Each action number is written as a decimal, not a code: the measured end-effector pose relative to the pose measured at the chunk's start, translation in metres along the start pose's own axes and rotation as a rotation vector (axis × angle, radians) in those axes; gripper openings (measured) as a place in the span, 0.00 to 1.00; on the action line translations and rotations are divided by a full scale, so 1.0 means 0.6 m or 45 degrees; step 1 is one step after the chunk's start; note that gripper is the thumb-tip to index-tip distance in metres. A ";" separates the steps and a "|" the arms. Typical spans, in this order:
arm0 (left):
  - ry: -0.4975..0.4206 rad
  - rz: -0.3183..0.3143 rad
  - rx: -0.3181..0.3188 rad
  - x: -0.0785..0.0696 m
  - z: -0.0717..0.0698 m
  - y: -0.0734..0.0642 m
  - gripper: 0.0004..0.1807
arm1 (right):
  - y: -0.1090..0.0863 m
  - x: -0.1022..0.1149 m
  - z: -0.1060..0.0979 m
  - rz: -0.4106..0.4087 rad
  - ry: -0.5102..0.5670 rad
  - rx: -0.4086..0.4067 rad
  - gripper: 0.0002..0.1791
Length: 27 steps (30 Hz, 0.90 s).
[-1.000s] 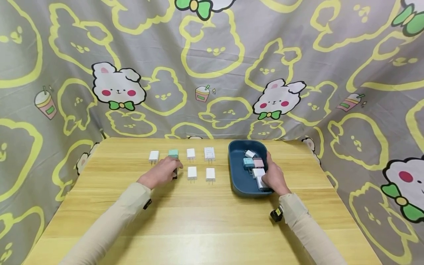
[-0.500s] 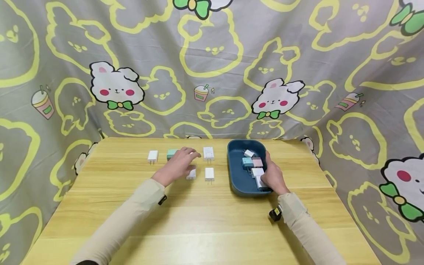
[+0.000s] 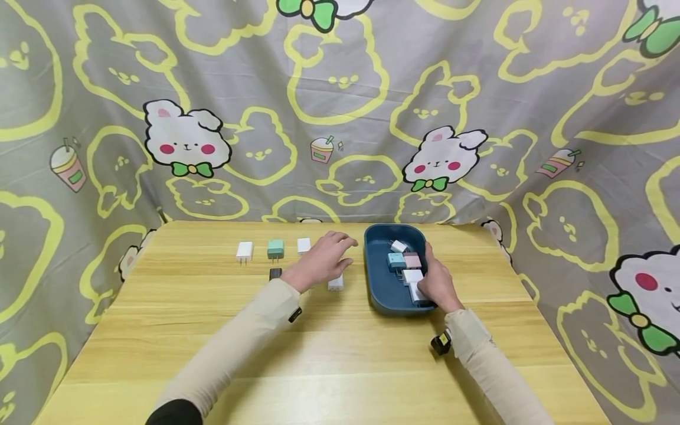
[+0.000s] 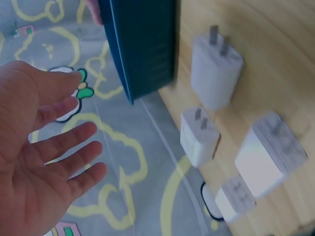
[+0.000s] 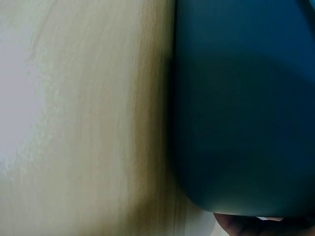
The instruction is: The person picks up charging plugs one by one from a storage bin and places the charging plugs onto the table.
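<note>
My left hand (image 3: 321, 260) hovers over white plug chargers left of the blue bin (image 3: 374, 289), palm bare and fingers apart. One white charger (image 3: 336, 283) peeks out beneath it; others are hidden by hand and wrist. In the left wrist view, several white chargers (image 4: 216, 73) stand beside the hand (image 4: 39, 147), prongs showing. My right hand (image 3: 442, 284) grips the bin's right rim, thumb inside, near a white charger (image 3: 418, 292). A teal charger (image 3: 395, 261), a pink charger (image 3: 411, 260) and more white ones lie in the bin. The bin's outer wall (image 5: 246, 123) fills much of the right wrist view.
Farther left on the wooden table (image 3: 319, 366) are a white charger (image 3: 245, 251), a green charger (image 3: 275, 248) and a black charger (image 3: 275, 273). Another white charger (image 3: 303, 245) sits in the back row. A patterned curtain (image 3: 340, 200) hangs behind the table.
My left hand has moved right across the chargers, from the green and black ones toward the bin, uncovering those two. My right hand stays on the bin's rim.
</note>
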<state>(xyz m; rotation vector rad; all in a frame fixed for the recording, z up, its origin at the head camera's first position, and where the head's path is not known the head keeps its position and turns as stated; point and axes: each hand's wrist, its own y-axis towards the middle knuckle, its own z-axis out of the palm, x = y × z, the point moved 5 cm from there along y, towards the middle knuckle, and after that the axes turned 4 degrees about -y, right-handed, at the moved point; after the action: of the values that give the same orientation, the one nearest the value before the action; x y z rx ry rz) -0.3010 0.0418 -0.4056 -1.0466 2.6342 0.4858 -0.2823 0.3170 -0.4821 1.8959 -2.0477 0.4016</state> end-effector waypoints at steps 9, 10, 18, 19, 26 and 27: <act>-0.024 -0.001 0.024 -0.035 0.028 0.044 0.22 | 0.000 0.001 -0.002 0.009 -0.003 -0.011 0.57; -0.025 0.003 0.022 -0.039 0.030 0.048 0.22 | 0.000 0.001 -0.002 0.011 -0.003 -0.014 0.56; -0.005 -0.021 0.041 -0.060 0.059 0.084 0.24 | 0.000 0.003 -0.002 0.011 -0.002 -0.010 0.56; -0.006 -0.022 0.040 -0.063 0.063 0.088 0.24 | 0.000 0.002 -0.002 0.012 -0.001 -0.011 0.56; 0.062 -0.058 0.040 -0.079 0.090 0.115 0.23 | 0.000 -0.002 -0.001 0.006 -0.003 -0.023 0.56; 0.069 -0.064 0.037 -0.080 0.093 0.118 0.23 | 0.001 -0.002 -0.001 0.004 -0.004 -0.024 0.56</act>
<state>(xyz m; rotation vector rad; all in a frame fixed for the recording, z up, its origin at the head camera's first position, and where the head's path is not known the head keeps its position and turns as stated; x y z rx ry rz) -0.3101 0.1421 -0.4242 -1.1299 2.6460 0.4129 -0.2825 0.3184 -0.4820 1.8840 -2.0494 0.3794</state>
